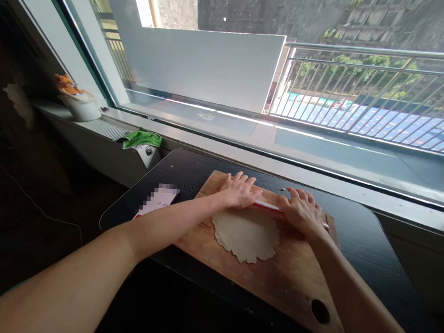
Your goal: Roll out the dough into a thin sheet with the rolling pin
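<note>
A rolling pin [268, 206], reddish and shiny in its visible middle, lies across the far part of a flat sheet of dough [245, 236]. My left hand [240, 190] rests palm down on the pin's left part, fingers stretched forward and slightly spread. On its right part my right hand [303, 208] lies the same way, fingers pointing away from me. Both palms cover the pin's ends for the most part. The dough is pale and roughly round, with a ragged near edge. Under it is a wooden cutting board [290, 278] with a round hole near its right corner.
The board lies on a black table [368, 253] with rounded corners. Left of the board is a phone [162, 198], partly blurred out. By the window stand a green cloth [142, 138] and a white pot [80, 107] with an orange figure. A window sill runs behind the table.
</note>
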A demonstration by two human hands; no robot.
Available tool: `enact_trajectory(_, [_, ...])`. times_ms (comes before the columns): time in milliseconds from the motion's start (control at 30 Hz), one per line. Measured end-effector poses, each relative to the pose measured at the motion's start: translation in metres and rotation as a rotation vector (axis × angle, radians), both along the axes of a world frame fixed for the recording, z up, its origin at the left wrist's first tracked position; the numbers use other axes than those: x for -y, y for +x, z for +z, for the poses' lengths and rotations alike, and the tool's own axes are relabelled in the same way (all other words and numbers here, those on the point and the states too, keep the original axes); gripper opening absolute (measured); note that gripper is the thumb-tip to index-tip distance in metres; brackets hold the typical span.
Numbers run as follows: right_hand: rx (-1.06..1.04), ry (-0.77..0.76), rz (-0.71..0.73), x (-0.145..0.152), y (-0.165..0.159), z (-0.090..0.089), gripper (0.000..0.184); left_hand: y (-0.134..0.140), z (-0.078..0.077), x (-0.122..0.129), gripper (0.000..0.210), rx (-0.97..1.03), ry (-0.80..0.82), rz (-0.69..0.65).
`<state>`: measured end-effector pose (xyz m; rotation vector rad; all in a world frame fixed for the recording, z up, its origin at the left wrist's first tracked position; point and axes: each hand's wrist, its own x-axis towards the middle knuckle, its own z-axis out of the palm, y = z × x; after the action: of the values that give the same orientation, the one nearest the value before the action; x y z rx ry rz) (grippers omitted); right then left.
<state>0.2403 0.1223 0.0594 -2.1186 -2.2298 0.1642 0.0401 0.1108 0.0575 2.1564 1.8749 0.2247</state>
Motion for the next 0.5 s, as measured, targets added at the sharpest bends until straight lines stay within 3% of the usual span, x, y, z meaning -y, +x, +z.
enact_trajectory(100, [0.018,0.044,0.054,0.011,0.004,-0.002,0.058,0.000,-0.005,0.005,0.068,0.010,0.071,-0.031])
enact_trajectory(300, [-0.028,-0.008,-0.089,-0.030,-0.008,0.011,0.063,0.002,0.006,-0.043,0.058,0.004,0.105,0.093])
enact_trajectory(367, [-0.028,-0.010,-0.076,-0.024,-0.006,0.010,0.064,0.002,0.005,-0.036,0.058,0.011,0.104,0.084])
enact_trajectory(500, [0.028,-0.028,0.080,0.014,0.003,0.001,0.060,0.000,-0.006,0.003,0.064,0.052,0.159,0.023])
